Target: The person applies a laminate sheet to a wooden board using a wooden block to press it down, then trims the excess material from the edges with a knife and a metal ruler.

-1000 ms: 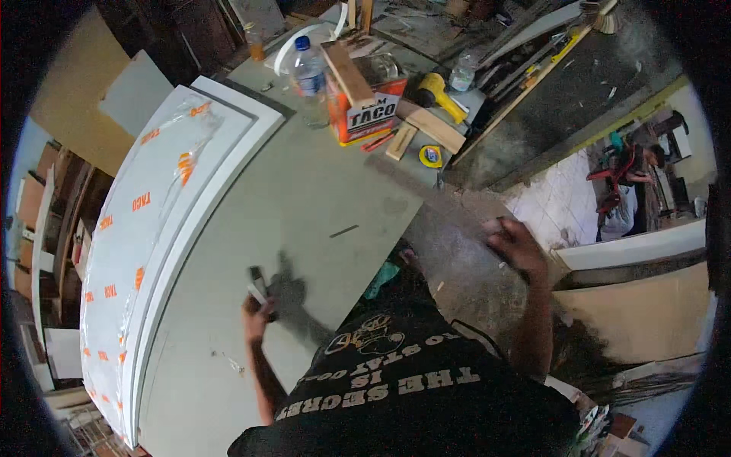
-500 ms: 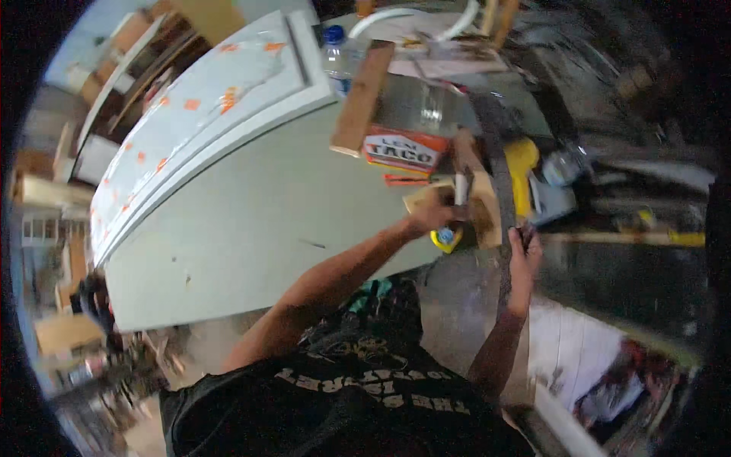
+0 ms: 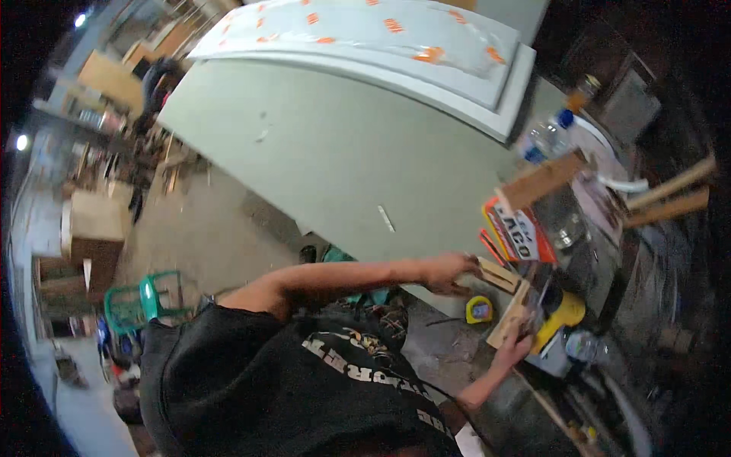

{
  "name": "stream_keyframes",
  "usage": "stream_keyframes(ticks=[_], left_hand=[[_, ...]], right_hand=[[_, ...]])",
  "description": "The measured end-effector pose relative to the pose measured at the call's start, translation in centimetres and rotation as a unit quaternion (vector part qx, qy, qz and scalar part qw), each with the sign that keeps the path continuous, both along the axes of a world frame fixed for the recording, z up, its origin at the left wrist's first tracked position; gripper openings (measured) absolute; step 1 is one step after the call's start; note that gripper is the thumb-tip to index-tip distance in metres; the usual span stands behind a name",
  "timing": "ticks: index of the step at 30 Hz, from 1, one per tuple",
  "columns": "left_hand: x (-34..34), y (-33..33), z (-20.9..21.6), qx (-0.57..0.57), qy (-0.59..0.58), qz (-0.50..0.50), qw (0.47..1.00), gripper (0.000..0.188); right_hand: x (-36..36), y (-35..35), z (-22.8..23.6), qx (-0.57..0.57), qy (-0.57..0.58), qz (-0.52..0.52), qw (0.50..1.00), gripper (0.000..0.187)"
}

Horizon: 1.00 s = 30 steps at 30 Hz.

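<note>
The left hand [image 3: 451,274] is right of centre in the frame, at the near end of a short wooden block [image 3: 496,273]. Its fingers look bent and partly spread, but blur hides whether they touch the wood, and I cannot tell if they hold anything. The right hand [image 3: 515,346], lower right of centre, lies against a longer wooden piece [image 3: 502,329]; its fingers are smeared by motion, so I cannot tell whether they grip it.

Both pieces of wood should be stiff, fairly light and hard to damage, with dry faces that give good friction. The short block would be best pinched across its long edges, the longer one held near its middle. The tape measure [image 3: 479,309], just below the short block, looks compact and hard-cased, easy to take by its sides.

Counted: two wooden pieces by the hands and a third, a wooden bar [image 3: 544,181], across one orange and white container [image 3: 521,232]; one tape measure; one yellow tool [image 3: 562,320] right of the right hand; two clear bottles, a blue-capped bottle [image 3: 548,139] at upper right and a lower bottle [image 3: 582,346]; one pale strip [image 3: 386,218] on the bench [image 3: 327,145]; one film-covered white panel [image 3: 365,30] along the top
</note>
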State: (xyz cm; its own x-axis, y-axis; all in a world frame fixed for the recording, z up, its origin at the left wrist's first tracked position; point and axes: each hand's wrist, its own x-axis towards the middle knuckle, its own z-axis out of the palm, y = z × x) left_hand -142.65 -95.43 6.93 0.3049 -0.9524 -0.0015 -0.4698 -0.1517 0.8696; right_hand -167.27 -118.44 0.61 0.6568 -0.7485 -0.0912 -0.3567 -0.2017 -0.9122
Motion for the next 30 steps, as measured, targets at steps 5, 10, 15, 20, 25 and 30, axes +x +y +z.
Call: stream_keyframes(ticks=[5,10,15,20,25,30], left_hand=[[9.0,24.4,-5.2,0.116,-0.163,0.387,0.9,0.043],[13.3,50.2,-6.2,0.236,-0.257,0.511,0.785,0.041],[14.4,72.9,-11.1,0.171,-0.159,0.663,0.711,0.038],[-1.2,94.3,-21.5,0.282,0.011,0.693,0.663,0.045],[-22.3,101.4,-27.0,0.362,0.304,0.676,0.565,0.043],[-25.8,103.4,-28.2,0.456,0.143,0.493,0.727,0.027]], right_hand=[[9.9,13.6,5.5,-0.012,-0.001,0.174,0.985,0.034],[20.0,24.9,3.7,-0.218,0.058,0.31,0.924,0.033],[26.0,34.8,1.2,-0.355,0.146,0.223,0.896,0.043],[28.7,41.8,-1.3,-0.291,0.245,0.064,0.922,0.043],[31.4,47.4,1.0,-0.182,0.338,-0.035,0.923,0.047],[32.6,52.2,-0.2,-0.277,0.347,-0.036,0.895,0.044]])
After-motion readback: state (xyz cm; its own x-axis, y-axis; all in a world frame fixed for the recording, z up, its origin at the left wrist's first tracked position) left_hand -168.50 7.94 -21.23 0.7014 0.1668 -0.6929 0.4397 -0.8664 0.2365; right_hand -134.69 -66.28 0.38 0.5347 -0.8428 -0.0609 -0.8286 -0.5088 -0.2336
